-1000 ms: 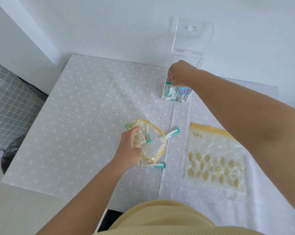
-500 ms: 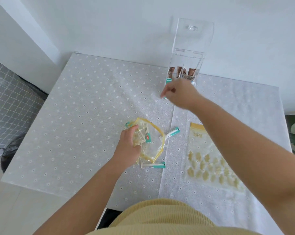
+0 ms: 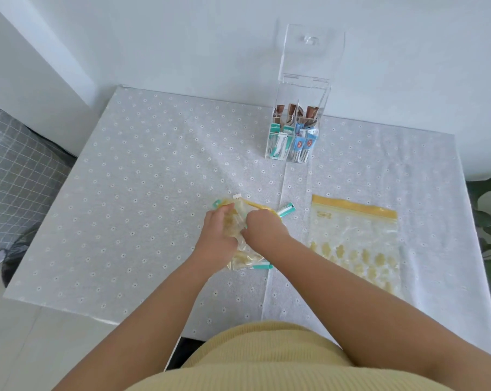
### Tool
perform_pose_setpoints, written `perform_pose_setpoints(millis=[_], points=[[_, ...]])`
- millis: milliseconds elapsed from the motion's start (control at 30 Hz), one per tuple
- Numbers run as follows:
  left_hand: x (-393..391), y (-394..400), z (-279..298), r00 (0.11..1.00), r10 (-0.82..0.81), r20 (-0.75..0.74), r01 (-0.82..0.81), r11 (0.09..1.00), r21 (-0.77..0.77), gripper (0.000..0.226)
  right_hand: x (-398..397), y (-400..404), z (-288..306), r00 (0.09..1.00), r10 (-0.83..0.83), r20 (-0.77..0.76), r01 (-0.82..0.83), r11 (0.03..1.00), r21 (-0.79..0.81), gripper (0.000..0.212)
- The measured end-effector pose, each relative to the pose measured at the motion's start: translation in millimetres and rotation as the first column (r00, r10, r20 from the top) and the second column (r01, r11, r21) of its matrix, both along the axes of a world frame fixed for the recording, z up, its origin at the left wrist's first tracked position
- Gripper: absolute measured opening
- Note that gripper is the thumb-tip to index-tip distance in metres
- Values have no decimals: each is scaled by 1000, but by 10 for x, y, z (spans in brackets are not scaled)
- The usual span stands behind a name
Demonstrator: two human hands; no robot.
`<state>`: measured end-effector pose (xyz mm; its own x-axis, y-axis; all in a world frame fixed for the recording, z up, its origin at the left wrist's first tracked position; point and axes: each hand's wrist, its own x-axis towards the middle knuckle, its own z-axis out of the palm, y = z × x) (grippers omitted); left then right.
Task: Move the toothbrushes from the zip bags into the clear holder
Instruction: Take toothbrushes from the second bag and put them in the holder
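Partway through: clear holder [image 3: 295,136] already stocked with wrapped toothbrushes [image 3: 279,145]; nearer than it, left hand [image 3: 220,238] grips the zip bag [image 3: 238,221], right hand [image 3: 262,228] reaching inside, grip hidden; loose toothbrush [image 3: 285,209] beside bag; second bag [image 3: 354,244] looks emptied.

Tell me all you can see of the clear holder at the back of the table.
The clear holder is a tall box of what looks like clear acrylic, standing upright near the table's far edge by the wall. Its hinged lid, with a small knob, stands open. Dividers split it into compartments: teal-and-white packets front left, blue-and-white front right, brown ones behind. Neither hand touches it.
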<state>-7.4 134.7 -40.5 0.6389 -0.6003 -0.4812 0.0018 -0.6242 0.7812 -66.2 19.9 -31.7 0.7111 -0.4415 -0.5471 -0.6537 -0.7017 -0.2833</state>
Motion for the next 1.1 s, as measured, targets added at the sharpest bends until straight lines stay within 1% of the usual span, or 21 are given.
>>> perform_pose_setpoints(millis=[67, 133, 200, 267, 367, 433, 500, 567, 600, 667, 700, 800, 867, 1000, 1100], points=[[-21, 22, 11, 1000, -14, 19, 15, 1000, -23, 75, -39, -14, -63, 996, -69, 50, 66, 996, 57, 19], [-28, 41, 15, 998, -36, 46, 38, 998, -46, 72, -99, -13, -125, 973, -183, 137, 157, 971, 179, 21], [-18, 54, 26, 998, -42, 40, 44, 998, -55, 72, -149, 8, -170, 936, -288, 204, 222, 929, 295, 26], [-9, 75, 35, 999, -44, 30, 45, 999, -28, 73, -165, 19, -208, 931, -291, 222, 206, 918, 340, 30], [-40, 100, 42, 998, -57, -15, 57, 998, 2, 78, -142, 0, -222, 978, -144, 153, 95, 953, 288, 31], [-86, 100, 53, 997, -54, -56, 54, 999, -6, 82, -121, -10, -224, 991, -71, 116, 45, 975, 220, 25], [-125, 89, 55, 994, -52, -101, 52, 999, 3, 88, -100, 2, -209, 995, -45, 91, 34, 993, 116, 15], [-147, 83, 51, 990, -48, -131, 50, 999, 12, 91, -89, 39, -205, 995, -62, 80, 60, 998, 33, 15], [-150, 82, 50, 990, -47, -133, 50, 999, 19, 91, -84, 59, -210, 994, -81, 80, 80, 997, 16, 14], [-149, 88, 59, 990, -53, -129, 58, 998, 36, 89, -82, 71, -226, 989, -122, 80, 120, 992, 34, 12], [-146, 95, 68, 990, -60, -126, 66, 997, 43, 88, -84, 59, -239, 987, -143, 78, 138, 988, 64, 15], [-122, 122, 80, 992, -74, -107, 80, 995, 51, 82, -94, 5, -269, 977, -176, 117, 158, 976, 148, 34], [-108, 130, 77, 993, -82, -87, 86, 995, 51, 79, -97, -26, -251, 971, -195, 140, 169, 969, 179, 40], [-101, 103, 64, 994, -99, -51, 102, 993, 59, 76, -110, -70, -197, 964, -236, 124, 204, 953, 225, 38], [-97, 84, 53, 994, -102, -39, 104, 992, 64, 76, -122, -81, -157, 969, -218, 116, 189, 958, 215, 35]])
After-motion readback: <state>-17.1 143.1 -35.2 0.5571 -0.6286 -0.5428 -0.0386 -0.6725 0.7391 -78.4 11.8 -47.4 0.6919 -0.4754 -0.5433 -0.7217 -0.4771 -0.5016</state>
